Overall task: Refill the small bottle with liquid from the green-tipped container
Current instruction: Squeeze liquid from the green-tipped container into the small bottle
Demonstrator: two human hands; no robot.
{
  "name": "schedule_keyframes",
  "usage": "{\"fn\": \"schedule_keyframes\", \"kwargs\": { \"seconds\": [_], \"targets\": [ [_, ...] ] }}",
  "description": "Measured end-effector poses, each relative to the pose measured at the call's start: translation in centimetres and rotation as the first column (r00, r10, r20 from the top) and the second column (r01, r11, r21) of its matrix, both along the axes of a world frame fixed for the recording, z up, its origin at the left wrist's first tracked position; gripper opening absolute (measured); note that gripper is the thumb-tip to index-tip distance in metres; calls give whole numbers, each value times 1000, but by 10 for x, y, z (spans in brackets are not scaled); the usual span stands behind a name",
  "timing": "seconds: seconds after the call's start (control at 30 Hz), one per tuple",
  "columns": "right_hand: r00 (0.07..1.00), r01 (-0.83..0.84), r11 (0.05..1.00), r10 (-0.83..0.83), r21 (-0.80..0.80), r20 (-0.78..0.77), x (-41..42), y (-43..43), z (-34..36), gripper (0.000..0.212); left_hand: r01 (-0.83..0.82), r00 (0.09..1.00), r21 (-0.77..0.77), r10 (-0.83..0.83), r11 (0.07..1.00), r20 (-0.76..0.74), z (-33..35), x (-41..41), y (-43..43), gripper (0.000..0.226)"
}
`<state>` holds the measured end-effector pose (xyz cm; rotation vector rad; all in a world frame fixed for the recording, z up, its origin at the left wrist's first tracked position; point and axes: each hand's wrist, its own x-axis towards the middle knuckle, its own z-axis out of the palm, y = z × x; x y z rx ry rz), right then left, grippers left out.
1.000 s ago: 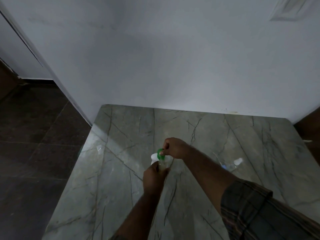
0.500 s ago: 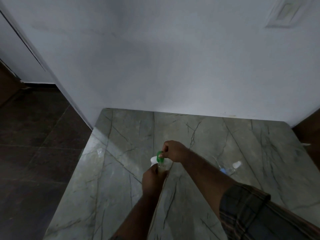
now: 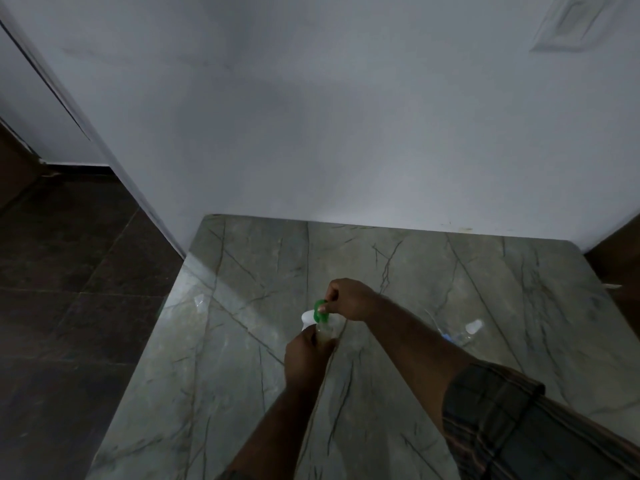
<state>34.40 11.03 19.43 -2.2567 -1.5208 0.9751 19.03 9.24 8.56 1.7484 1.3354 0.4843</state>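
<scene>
Little is changed over the last 1 s: the bottle [image 3: 326, 336] is kept gripped by the left hand [image 3: 304, 356] above the table [image 3: 242, 341], and the container [image 3: 318, 309] is pinched by the right hand [image 3: 348, 299] at its mouth. Refilling is judged under way.

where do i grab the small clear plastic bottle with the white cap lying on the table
The small clear plastic bottle lies on its side on the grey marble table, so probably pinch its clear body just behind the white cap, coming from above with fingers across its width.
</scene>
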Motion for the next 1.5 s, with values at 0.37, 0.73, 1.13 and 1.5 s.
{"fn": "schedule_keyframes", "kwargs": {
  "seconds": [0.37, 0.73, 1.13, 1.5],
  "targets": [
    [1000, -13, 1000, 13, -9, -7, -2, 0, -9, 31, -15, 999, -29, 16, 999, 35, 3, 0, -7, 12],
    [998, 36, 999, -38, -33, -58, 2, -1, -2, 35, -22, 999, 1, 21, 1000, 39, 5, -1, -4, 17],
    [996, 39, 999, -41, -34, -75, 4, 2, -6, 36, -5, 998, 36, 3, 999, 65, 6, 0, -4, 22],
    [997, 38, 999, -38, -1, -62, 1, -1, -12, 31, 4, 998, -3, -4, 1000, 65, 2, -2, -6, 18]
  ]
}}
